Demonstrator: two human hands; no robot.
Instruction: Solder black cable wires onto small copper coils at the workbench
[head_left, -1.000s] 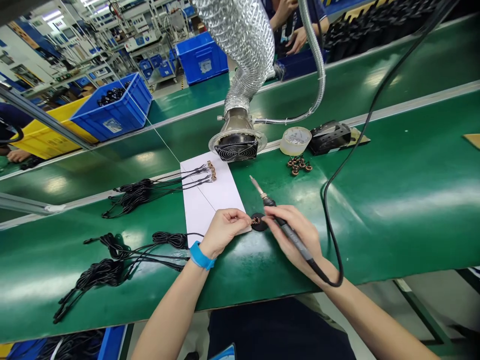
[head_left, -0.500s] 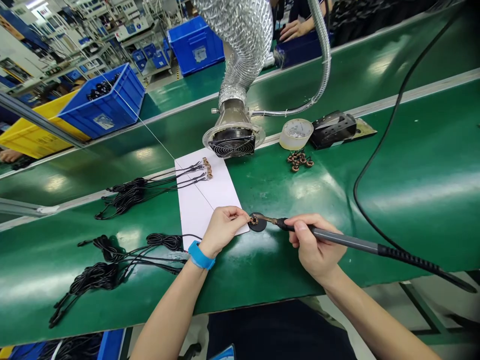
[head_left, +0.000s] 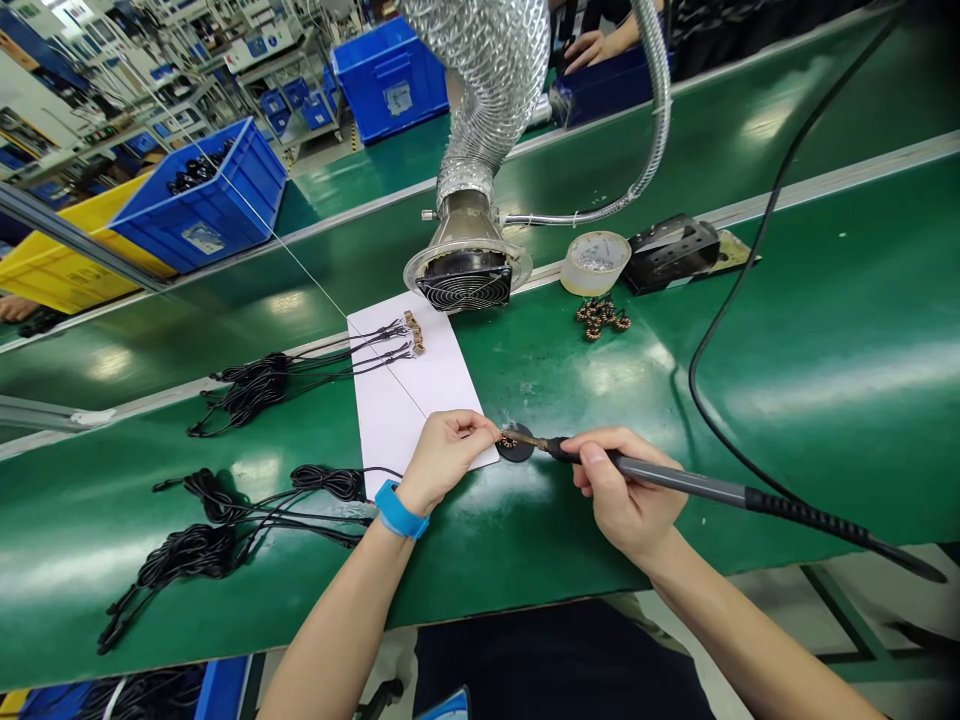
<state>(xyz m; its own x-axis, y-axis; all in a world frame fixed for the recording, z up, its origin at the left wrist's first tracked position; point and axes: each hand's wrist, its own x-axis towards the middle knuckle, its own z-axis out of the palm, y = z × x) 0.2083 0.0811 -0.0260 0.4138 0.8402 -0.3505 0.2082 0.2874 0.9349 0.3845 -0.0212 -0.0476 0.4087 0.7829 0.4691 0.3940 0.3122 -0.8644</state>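
My right hand (head_left: pixel 630 490) is closed round the grey handle of a soldering iron (head_left: pixel 679 478). The iron's tip lies over a small copper-wound ring coil (head_left: pixel 508 441) on a round black pad (head_left: pixel 519 452). At the coil's left side, my left hand (head_left: pixel 454 455) pinches thumb and forefinger on thin solder wire (head_left: pixel 307 272), which runs down to it from the upper left. Part of the coil is hidden by the tip. Under the left hand is a white sheet (head_left: pixel 386 400). A wisp of smoke shows near the pad.
A fume extractor hood (head_left: pixel 466 270) hangs above. Spare ring coils (head_left: pixel 602 317) lie by a tape roll (head_left: pixel 596 263) and a black metal holder (head_left: pixel 671 255). Bundled black cables (head_left: pixel 191 550) rest at left; small brown parts (head_left: pixel 414 333) sit on the sheet. A co-worker's hand (head_left: pixel 589 50) is behind.
The soldering iron and my right hand have shifted slightly left, so the tip covers more of the coil. Faint smoke has appeared. The left hand keeps its place.
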